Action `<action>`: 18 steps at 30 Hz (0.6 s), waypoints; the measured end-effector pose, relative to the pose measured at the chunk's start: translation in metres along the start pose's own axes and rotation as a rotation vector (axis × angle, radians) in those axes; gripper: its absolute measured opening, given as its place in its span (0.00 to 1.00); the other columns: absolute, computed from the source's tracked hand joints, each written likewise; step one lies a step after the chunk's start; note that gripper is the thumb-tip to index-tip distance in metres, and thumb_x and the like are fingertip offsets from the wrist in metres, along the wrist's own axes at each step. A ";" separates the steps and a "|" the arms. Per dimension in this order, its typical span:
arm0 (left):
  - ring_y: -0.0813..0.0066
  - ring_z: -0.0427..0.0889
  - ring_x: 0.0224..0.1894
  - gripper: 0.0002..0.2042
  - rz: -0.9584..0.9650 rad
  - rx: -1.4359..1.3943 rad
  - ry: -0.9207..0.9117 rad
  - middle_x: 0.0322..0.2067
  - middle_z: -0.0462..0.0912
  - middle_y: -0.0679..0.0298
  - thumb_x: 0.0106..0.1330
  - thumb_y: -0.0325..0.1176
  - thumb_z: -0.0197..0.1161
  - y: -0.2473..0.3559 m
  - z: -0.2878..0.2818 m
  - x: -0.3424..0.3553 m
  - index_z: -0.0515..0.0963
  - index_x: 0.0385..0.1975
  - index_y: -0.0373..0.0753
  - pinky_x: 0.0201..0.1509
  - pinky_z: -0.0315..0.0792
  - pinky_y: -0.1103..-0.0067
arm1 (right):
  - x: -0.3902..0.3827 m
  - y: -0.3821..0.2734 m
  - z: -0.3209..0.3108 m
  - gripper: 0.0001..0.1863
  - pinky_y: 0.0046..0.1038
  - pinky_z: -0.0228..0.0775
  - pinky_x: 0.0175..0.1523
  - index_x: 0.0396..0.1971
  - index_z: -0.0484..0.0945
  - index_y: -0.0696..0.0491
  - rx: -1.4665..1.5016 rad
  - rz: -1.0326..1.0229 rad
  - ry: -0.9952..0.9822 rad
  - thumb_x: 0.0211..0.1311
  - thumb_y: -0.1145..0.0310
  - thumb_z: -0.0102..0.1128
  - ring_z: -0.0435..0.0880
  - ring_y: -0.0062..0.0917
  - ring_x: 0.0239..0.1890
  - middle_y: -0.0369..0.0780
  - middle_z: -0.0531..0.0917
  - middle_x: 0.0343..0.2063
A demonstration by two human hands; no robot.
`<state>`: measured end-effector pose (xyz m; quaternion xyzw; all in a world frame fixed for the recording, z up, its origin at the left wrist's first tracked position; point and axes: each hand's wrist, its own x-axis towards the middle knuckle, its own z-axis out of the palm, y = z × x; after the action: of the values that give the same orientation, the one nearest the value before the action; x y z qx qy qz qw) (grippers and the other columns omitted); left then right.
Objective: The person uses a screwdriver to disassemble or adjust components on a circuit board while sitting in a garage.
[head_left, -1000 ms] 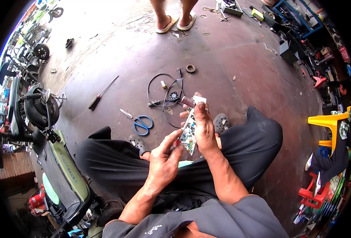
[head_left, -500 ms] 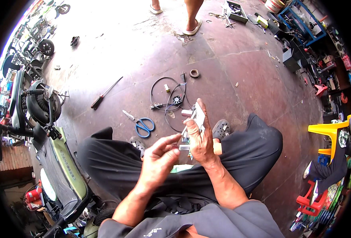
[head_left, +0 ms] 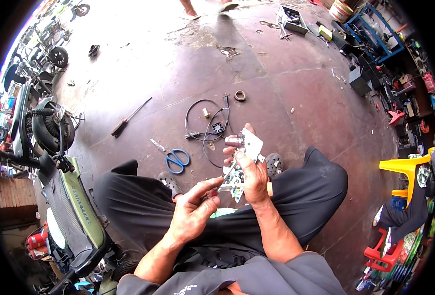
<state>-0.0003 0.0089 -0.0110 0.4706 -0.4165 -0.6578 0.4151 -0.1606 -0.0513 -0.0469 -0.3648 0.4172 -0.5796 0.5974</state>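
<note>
I sit on the floor with my knees apart in dark trousers. My right hand [head_left: 251, 169] grips a white blister package [head_left: 247, 147] with a small dark metal part at its top, held upright over my lap. My left hand [head_left: 194, 211] is just below and left of it, fingers pinched at the pack's lower edge, where a printed card [head_left: 234, 183] hangs. On the floor ahead lie blue-handled scissors [head_left: 175, 158], a loop of black cable [head_left: 205, 123] with small parts, and a roll of tape [head_left: 240, 95].
A long screwdriver [head_left: 130, 117] lies on the floor at left. Scooters [head_left: 65, 196] stand along the left edge. A toolbox [head_left: 292, 19] and cluttered shelves [head_left: 375, 44] are at the back right, a yellow stool [head_left: 406, 169] at right. A person's feet [head_left: 207, 7] stand at the top.
The view has tipped down and the standing person's feet have moved farther away. My hands have drawn slightly apart, my left hand dropping lower on the package while my right still holds it.
</note>
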 end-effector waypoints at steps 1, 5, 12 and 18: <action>0.89 0.69 0.29 0.19 -0.047 -0.044 -0.001 0.35 0.77 0.71 0.66 0.24 0.61 -0.001 0.001 -0.002 0.73 0.58 0.34 0.31 0.62 0.88 | -0.001 0.000 0.000 0.32 0.23 0.71 0.50 0.70 0.51 0.56 -0.004 -0.018 -0.008 0.69 0.70 0.48 0.76 0.21 0.47 0.40 0.76 0.50; 0.86 0.71 0.42 0.20 -0.054 -0.149 0.011 0.44 0.76 0.70 0.68 0.21 0.58 -0.010 0.009 -0.008 0.70 0.60 0.34 0.45 0.68 0.87 | -0.002 0.000 0.002 0.33 0.25 0.69 0.55 0.71 0.50 0.57 -0.005 -0.062 -0.026 0.66 0.74 0.46 0.75 0.23 0.49 0.43 0.74 0.51; 0.89 0.68 0.23 0.21 0.014 -0.248 0.123 0.35 0.77 0.68 0.67 0.24 0.60 -0.019 0.030 -0.011 0.70 0.60 0.34 0.20 0.60 0.89 | -0.004 0.002 0.008 0.34 0.28 0.66 0.61 0.71 0.49 0.58 -0.112 -0.131 -0.014 0.65 0.76 0.46 0.74 0.27 0.52 0.44 0.73 0.52; 0.82 0.65 0.15 0.20 -0.169 -0.576 0.158 0.26 0.73 0.64 0.67 0.26 0.58 -0.011 0.045 -0.008 0.68 0.59 0.35 0.16 0.60 0.86 | -0.007 0.034 -0.015 0.29 0.31 0.66 0.60 0.66 0.55 0.66 -0.574 -0.360 -0.126 0.67 0.76 0.48 0.74 0.32 0.55 0.51 0.69 0.58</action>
<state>-0.0434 0.0270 -0.0097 0.4164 -0.1388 -0.7423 0.5063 -0.1612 -0.0420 -0.0838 -0.6209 0.4545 -0.5112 0.3830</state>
